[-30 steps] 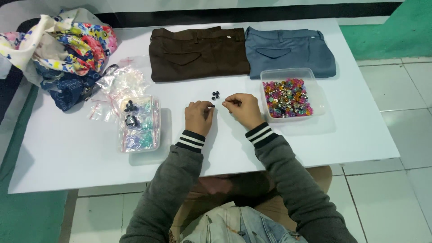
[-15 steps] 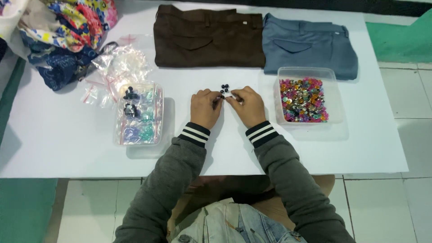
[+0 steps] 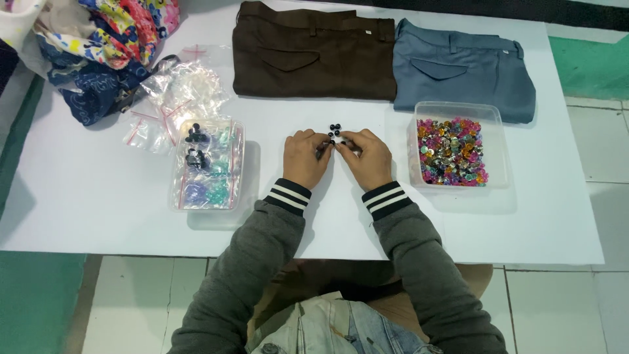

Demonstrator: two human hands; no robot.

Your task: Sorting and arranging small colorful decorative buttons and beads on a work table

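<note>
My left hand (image 3: 305,157) and my right hand (image 3: 365,156) meet at the middle of the white table (image 3: 98,196), fingertips pinched together around small dark beads (image 3: 335,130) that lie in a little cluster just beyond them. What each hand pinches is too small to make out. A clear tub of colourful buttons (image 3: 453,151) stands right of my right hand. A clear tub holding small bags of beads (image 3: 208,165) stands left of my left hand.
Folded brown trousers (image 3: 313,51) and folded blue-grey trousers (image 3: 462,68) lie at the table's far side. Empty clear zip bags (image 3: 175,92) and a heap of patterned cloth (image 3: 98,39) sit at the far left. Tiled floor surrounds the table.
My hands have drawn together from apart and now pinch at the dark beads. The camera has moved closer over the table.
</note>
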